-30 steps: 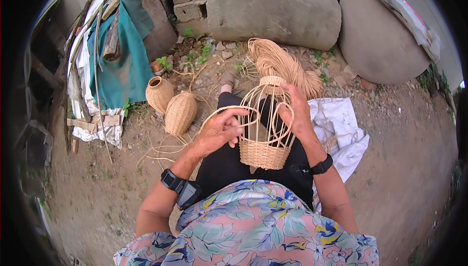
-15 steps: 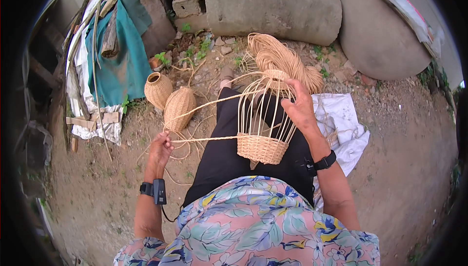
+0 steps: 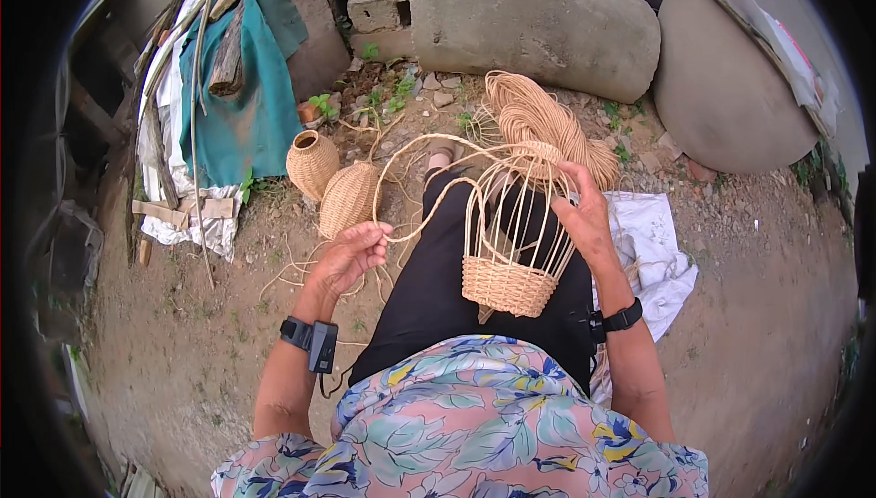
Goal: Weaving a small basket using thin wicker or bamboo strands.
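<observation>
A half-woven basket (image 3: pixel 511 286) rests over my lap, its woven band at the near end and bare upright strands rising to a small woven ring (image 3: pixel 535 151) at the far end. My right hand (image 3: pixel 586 215) grips the basket along its right side near that ring, fingertips partly behind the strands. Left of the basket, my left hand (image 3: pixel 358 251) pinches a tan cord (image 3: pixel 425 222) between thumb and fingers. From there the cord bows in loose loops to the basket's strands and ring.
Two finished woven vessels, one upright (image 3: pixel 311 167) and one leaning (image 3: pixel 349 201), stand on the dirt at left. A cord coil (image 3: pixel 547 124) lies beyond the basket. White sacking (image 3: pixel 652 242) is at right. Stone slabs (image 3: pixel 538 28) and teal cloth (image 3: pixel 242 105) border the far side.
My left hand has come in toward the basket, and the cord has gone from pulled straight to slack loops. My right hand keeps its hold on the basket. The whole view has shifted slightly.
</observation>
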